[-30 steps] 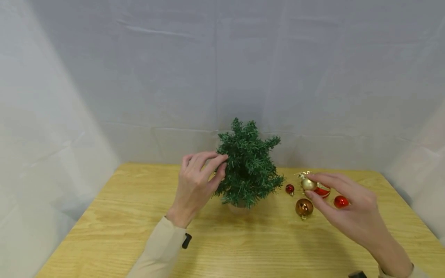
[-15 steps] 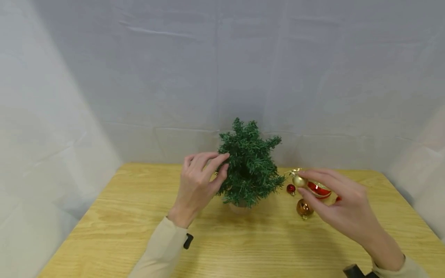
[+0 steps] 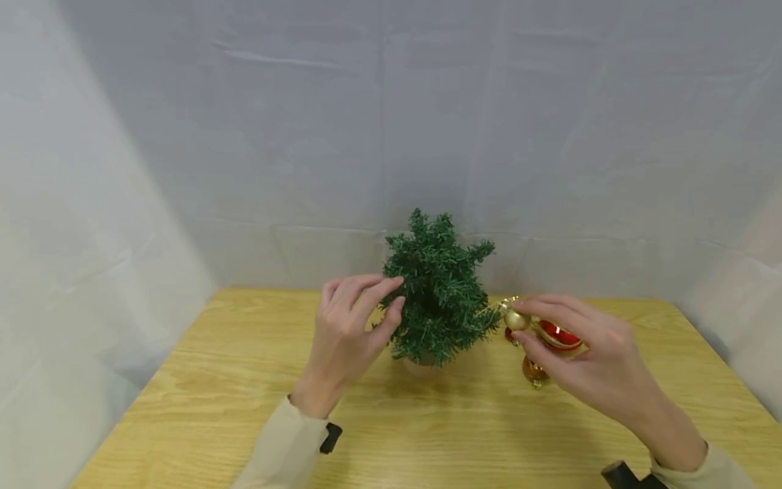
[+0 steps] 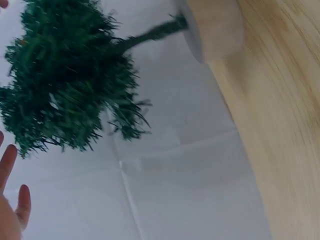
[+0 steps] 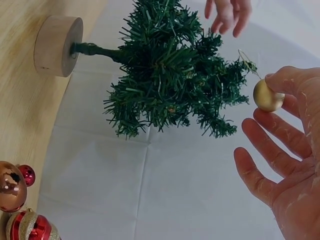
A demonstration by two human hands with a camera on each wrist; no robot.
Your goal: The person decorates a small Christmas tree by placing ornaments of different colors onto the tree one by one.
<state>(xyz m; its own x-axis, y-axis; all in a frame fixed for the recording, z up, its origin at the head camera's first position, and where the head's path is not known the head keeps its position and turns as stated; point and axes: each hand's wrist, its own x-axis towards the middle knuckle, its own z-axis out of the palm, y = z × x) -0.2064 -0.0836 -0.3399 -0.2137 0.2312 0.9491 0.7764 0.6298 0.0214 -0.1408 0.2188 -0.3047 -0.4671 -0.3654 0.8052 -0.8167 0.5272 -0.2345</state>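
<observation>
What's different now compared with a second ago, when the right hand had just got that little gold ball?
The right hand has carried the gold bauble, pinched between thumb and finger, leftward to the branch tips of the small green tree. It now hides the round red ball on the table. The left hand stays at the tree's left side; the tree and the other ornaments have not moved.

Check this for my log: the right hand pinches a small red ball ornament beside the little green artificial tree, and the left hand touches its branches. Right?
Not quite: the ball ornament the right hand pinches is gold, as the right wrist view shows. It is beside the little green artificial tree, and the left hand touches its branches.
</observation>
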